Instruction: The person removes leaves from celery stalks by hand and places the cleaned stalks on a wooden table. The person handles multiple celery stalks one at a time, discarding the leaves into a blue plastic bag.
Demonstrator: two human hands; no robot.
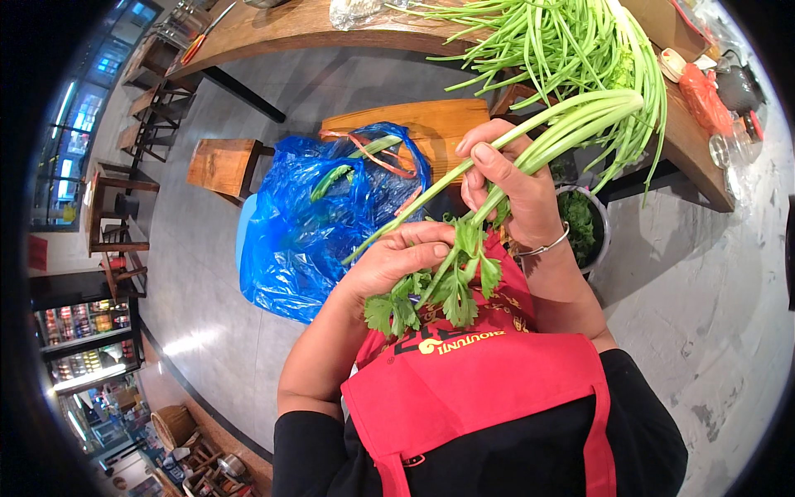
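Note:
My right hand (518,180) grips a small bunch of celery stalks (574,133), their pale root ends pointing up and right. My left hand (404,255) pinches the leafy end, and celery leaves (463,298) hang below its fingers over the red apron (478,385). One thin stalk extends leftward above my left hand. Beyond it lies an open blue plastic bag (286,236) with some greens (332,181) and a pinkish tie strip (388,163). A heap of trimmed-looking stalks (553,43) overhangs the table edge. Right of my right wrist stands a bucket of leaves (577,227).
A wooden table (279,40) runs across the far side, bearing a knife with an orange handle (194,48) and a red plastic bag (705,99). A wooden bench (453,115) and a wooden stool (220,164) stand on the grey floor (205,261).

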